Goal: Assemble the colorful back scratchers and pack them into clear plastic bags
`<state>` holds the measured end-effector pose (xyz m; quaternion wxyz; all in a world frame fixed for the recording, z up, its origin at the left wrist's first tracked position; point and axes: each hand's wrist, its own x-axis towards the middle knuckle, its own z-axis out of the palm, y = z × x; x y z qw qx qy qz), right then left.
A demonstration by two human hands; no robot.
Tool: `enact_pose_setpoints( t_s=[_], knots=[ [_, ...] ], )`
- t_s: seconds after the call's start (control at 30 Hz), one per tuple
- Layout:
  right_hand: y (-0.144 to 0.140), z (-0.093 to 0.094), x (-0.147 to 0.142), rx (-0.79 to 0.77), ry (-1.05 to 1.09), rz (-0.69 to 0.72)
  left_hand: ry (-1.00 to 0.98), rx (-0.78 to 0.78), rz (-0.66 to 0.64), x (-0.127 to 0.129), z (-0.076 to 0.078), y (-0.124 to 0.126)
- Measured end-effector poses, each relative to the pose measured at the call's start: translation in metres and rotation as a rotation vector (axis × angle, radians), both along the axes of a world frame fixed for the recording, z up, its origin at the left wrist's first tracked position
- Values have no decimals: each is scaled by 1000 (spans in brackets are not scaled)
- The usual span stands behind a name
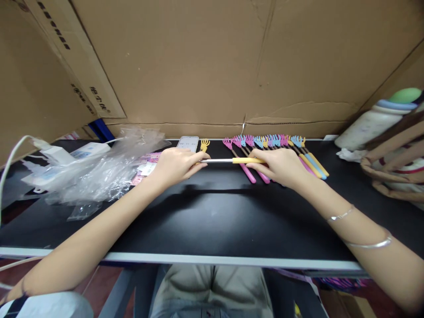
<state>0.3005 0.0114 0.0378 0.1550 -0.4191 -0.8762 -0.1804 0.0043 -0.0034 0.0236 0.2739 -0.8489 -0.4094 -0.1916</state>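
Directions are taken from the desk's (212,229) middle, 12 o'clock being the far edge. I observe the left hand (179,164) and the right hand (280,165) raised above the desk at 12 o'clock, with one yellow-handled stick (228,160) held level between them. The left grip is closed on the metal end; the right grip is closed on the yellow handle. A yellow claw head (205,144) shows just beyond the left fingers; whether it belongs to the stick I cannot tell. A phone (188,143) lies between 11 and 12 o'clock. Back scratchers (309,157) in pink, blue and yellow lie in a row between 1 and 2 o'clock, claws outward. Clear plastic bags (99,176) lie at 10 o'clock; a white bottle (366,123) leans at 2 o'clock.
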Motion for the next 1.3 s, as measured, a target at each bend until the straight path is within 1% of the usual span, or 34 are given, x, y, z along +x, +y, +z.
enact_pose_setpoints(
  t_s=[0.13,0.27,0.43,0.57,0.73,0.87,0.97,1.07,1.23,1.3],
  knots=[
    [2,0,2,11,-12,0,-6,-26,20,-1,-2,4],
    [4,-4,3,26,-20,10,44,-62,-17,0,-8,4],
    [5,-16,1,-50,-1,61,46,-82,-16,6,-19,2],
    [3,-20,-4,-103,16,18,11,-22,-20,9,-19,1],
    [0,-19,-8,-172,44,-49,-39,61,-27,10,-17,-1],
    [0,-18,-8,-204,55,-45,-38,77,-25,11,-16,-4],
    [0,-19,-8,-267,70,-41,-3,126,-10,12,-14,-6],
    [0,-18,-8,-330,63,-7,11,161,-6,12,-12,-7],
    [0,-16,-8,-443,77,32,26,189,-23,13,-14,-6],
    [0,-15,-8,-459,80,28,31,183,-15,14,-15,-6]
  ],
)
